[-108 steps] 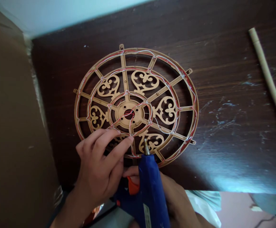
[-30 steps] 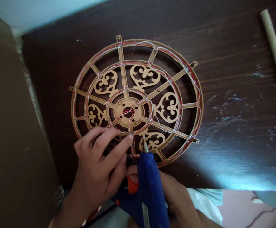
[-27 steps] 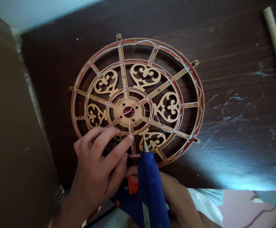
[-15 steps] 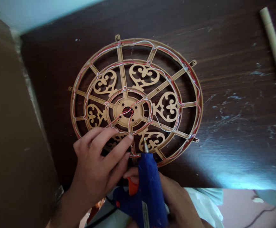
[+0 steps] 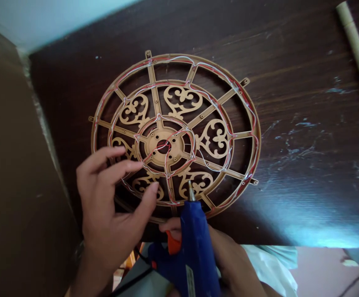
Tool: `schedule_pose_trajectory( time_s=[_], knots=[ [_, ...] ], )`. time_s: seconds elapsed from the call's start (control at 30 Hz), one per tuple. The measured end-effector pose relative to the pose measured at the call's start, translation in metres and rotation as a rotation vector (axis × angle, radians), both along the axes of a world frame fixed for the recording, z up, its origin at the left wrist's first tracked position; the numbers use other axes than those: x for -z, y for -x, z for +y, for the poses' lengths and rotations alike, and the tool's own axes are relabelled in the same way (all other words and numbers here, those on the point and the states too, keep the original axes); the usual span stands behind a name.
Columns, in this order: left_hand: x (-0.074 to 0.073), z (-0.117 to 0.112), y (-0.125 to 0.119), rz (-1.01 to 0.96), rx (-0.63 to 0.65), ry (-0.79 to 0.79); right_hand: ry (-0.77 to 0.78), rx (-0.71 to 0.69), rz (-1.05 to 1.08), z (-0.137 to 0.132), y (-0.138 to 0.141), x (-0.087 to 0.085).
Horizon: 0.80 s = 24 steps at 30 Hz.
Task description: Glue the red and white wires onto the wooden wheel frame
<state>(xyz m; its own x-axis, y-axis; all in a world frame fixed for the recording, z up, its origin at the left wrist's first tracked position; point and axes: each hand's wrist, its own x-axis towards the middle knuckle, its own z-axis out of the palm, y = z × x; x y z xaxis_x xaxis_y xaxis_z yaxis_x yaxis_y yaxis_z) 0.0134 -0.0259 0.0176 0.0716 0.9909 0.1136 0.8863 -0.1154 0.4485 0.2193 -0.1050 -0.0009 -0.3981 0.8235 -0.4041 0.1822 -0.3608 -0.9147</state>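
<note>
A round gold-coloured openwork frame with spokes, rings and heart-shaped scrolls lies flat on the dark table. Red and white wires run along its rings and cross at the hub. My left hand hovers over the frame's lower left, fingers spread and holding nothing. At the near edge, my right hand grips a blue hot glue gun, with fingers by its orange trigger. The gun's metal nozzle points away from me over a lower scroll; whether it touches is unclear.
A pale wooden stick lies at the table's far right. A brown upright surface borders the left side. The gun's black cord trails down to the left. White cloth shows below the near edge.
My left hand has lifted off the wires near the hub, moved left and spread its fingers. The glue gun stays nearly in place. The whole view has shifted slightly.
</note>
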Motion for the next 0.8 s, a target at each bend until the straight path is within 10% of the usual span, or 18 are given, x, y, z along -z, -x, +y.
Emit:
schedule_pose_trajectory(
  time_s=[0.47, 0.8],
  knots=[
    [-0.016, 0.052, 0.008, 0.094, 0.343, 0.299, 0.161, 0.082, 0.2, 0.003, 0.005, 0.001],
    [-0.009, 0.06, 0.01, 0.093, 0.317, 0.299, 0.212, 0.091, 0.245, 0.007, 0.006, 0.001]
  ],
)
